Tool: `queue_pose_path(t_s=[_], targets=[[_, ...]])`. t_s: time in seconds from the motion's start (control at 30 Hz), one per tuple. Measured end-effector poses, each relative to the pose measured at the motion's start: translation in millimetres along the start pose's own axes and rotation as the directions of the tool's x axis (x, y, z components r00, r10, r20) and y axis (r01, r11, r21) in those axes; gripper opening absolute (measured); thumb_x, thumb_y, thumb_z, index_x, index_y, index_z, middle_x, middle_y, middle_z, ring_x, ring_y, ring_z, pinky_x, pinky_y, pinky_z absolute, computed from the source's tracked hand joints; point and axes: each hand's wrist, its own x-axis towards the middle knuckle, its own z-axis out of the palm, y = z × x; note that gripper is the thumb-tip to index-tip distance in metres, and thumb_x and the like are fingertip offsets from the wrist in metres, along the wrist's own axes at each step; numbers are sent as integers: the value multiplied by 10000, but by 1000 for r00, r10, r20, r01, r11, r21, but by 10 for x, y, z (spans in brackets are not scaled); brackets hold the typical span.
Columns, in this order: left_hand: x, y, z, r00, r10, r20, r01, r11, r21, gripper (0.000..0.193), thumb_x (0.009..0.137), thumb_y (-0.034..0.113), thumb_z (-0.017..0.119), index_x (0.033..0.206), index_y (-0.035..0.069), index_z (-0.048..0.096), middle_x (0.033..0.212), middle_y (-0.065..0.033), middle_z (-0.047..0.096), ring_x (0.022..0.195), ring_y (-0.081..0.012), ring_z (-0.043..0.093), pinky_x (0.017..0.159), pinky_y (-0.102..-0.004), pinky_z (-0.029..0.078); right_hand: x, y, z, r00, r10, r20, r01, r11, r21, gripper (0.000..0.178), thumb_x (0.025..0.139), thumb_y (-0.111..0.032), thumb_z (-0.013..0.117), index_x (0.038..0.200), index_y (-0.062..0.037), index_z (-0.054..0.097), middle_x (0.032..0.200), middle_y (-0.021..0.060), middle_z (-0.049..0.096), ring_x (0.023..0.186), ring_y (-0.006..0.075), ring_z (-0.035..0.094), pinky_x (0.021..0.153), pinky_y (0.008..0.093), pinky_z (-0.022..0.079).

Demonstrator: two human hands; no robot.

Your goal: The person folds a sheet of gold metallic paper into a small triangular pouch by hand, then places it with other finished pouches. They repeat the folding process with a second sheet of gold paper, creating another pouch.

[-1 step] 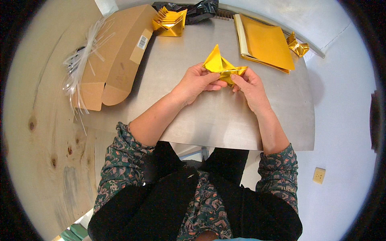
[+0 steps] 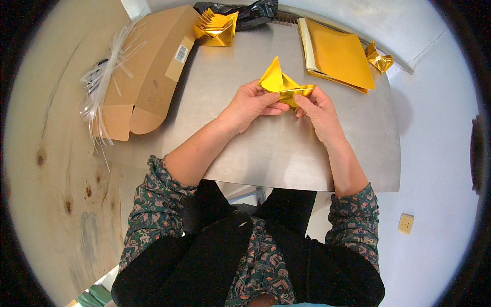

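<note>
A folded gold foil paper piece (image 2: 274,82) is held between both hands above the middle of the metal table (image 2: 230,153). Its left end rises in a tall point, while its lower right side is pinched flat. My left hand (image 2: 251,106) is closed on the left part, thumb on the near side. My right hand (image 2: 320,108) grips the right end, with its thumb pressed on the near fold. Fingers hide parts of the underside. At the far left stands a row of nested folded gold paper pieces (image 2: 216,31). Another crumpled-looking gold piece (image 2: 379,60) lies at the far right.
A stack of gold paper sheets (image 2: 341,53) lies at the back right. Along the left edge is a brown cardboard box (image 2: 148,66), with clear plastic strips (image 2: 108,77) hanging over it. Black plastic (image 2: 253,15) is bunched at the back. A white wall (image 2: 434,128) borders the right side.
</note>
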Motion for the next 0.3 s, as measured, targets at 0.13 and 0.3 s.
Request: queue_pose_path(t_s=[0.13, 0.3], targets=[[8, -18, 5, 1000, 10, -18, -10, 1000, 25, 306, 1017, 70, 606, 1306, -22, 566, 1128, -154, 708, 923, -192, 754, 784, -248, 643, -4, -24, -4, 1000, 13, 7, -13, 1000, -10, 160, 983, -173, 678, 1063, -41, 634, 899, 17, 651, 735, 87, 588, 657, 238, 493], [6, -19, 12, 1000, 10, -27, -10, 1000, 14, 313, 1016, 85, 615, 1308, -23, 578, 1121, -161, 716, 930, -203, 754, 790, -257, 645, -27, -47, 1, 1000, 9, 16, -9, 1000, 6, 166, 984, -174, 676, 1078, -44, 633, 920, 20, 656, 755, 89, 594, 673, 247, 509]])
